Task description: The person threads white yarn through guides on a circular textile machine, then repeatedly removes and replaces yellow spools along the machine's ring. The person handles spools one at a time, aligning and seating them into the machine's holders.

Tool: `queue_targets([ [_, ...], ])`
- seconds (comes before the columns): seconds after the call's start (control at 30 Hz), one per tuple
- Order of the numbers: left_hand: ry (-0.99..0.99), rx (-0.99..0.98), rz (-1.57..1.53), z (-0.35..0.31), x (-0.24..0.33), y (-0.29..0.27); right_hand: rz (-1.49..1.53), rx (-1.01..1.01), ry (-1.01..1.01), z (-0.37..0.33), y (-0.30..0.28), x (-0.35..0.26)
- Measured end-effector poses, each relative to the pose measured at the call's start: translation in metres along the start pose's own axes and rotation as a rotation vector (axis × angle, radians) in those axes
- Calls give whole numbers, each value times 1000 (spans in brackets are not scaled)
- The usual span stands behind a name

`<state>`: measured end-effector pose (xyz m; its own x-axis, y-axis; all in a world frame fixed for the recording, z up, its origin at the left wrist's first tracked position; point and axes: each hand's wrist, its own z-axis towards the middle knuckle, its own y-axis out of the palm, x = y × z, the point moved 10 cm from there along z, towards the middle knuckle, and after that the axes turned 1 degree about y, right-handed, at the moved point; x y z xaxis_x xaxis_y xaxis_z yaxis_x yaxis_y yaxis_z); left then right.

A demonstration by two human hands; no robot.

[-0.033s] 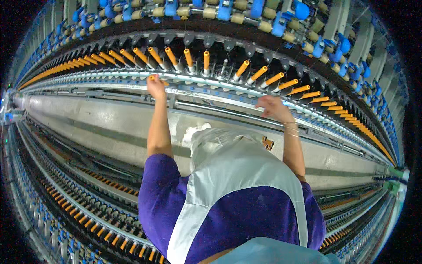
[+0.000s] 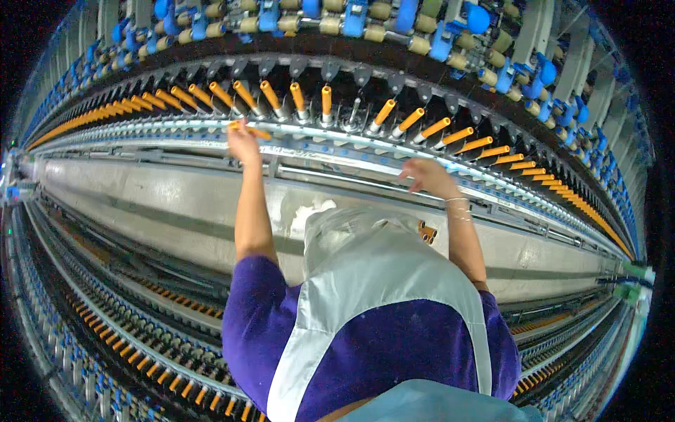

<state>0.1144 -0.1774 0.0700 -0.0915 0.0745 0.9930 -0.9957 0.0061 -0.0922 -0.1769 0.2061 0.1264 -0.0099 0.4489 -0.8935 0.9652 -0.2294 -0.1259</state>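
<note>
My left hand [image 2: 243,145] is closed round an orange tube [image 2: 257,133] at the front rail, below the row of upright tubes. Part of that tube is hidden by the fingers. Farther right, my right hand [image 2: 430,177] hovers before the rail with bent fingers apart and nothing visible in them. Orange tubes, such as one upright tube [image 2: 326,104], stand on spindles along the machine. Between two of them rises a bare metal spindle [image 2: 355,111].
Blue arms and pale rollers [image 2: 355,20] line the machine above. A metal rail [image 2: 337,136] runs along its front. Several brown tubes [image 2: 427,232] lie beside my apron [image 2: 380,264]. Behind me stands another machine row with orange tubes [image 2: 151,363].
My left hand has shifted slightly left with the tube in it. My right hand has also drifted a little left and down.
</note>
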Motion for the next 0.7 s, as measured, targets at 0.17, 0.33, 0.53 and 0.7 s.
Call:
queue_targets([
  [0.17,-8,-407,-528,-109,152,51,84,-92,-185,18,82,-57],
  [0.33,-669,-721,-970,-223,116,156,815,396,-519,-5,10,-112],
  [0.53,-339,-749,-551,-166,120,213,99,693,-728,-14,-32,-173],
  [0.7,-140,-1006,-603,-121,181,256,461,293,-342,57,15,-142],
])
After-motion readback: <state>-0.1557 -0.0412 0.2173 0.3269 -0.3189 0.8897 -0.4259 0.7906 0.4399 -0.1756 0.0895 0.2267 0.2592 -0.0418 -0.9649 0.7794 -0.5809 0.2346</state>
